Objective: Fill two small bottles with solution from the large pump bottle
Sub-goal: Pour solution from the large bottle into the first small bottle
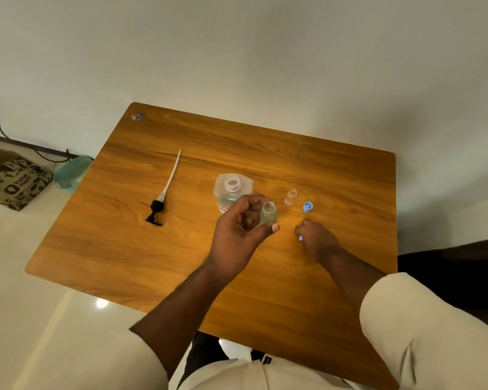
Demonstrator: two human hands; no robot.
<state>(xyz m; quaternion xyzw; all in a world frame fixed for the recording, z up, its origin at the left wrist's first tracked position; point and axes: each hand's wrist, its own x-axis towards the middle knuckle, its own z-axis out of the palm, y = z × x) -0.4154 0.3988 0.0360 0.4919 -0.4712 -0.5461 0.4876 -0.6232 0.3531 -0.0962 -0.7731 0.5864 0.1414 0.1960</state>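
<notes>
My left hand (pixel 238 232) holds a small clear bottle (pixel 268 213) upright above the wooden table (pixel 152 249); it is uncapped and has liquid in it. Just behind the hand stands the large clear bottle (pixel 231 190), its mouth open and blue liquid low inside. Its black pump head with the long tube (pixel 164 192) lies on the table to the left. A second small bottle (pixel 291 197) stands uncapped to the right, with a blue cap (pixel 308 206) beside it. My right hand (pixel 316 239) rests on the table with its fingers closed on a small blue cap (pixel 301 238).
The table stands against a white wall. On the floor to the left lie a printed bag (pixel 12 182), a teal bowl-like item (pixel 71 171) and a black cable (pixel 17 142). A dark seat (pixel 448 263) is at the right.
</notes>
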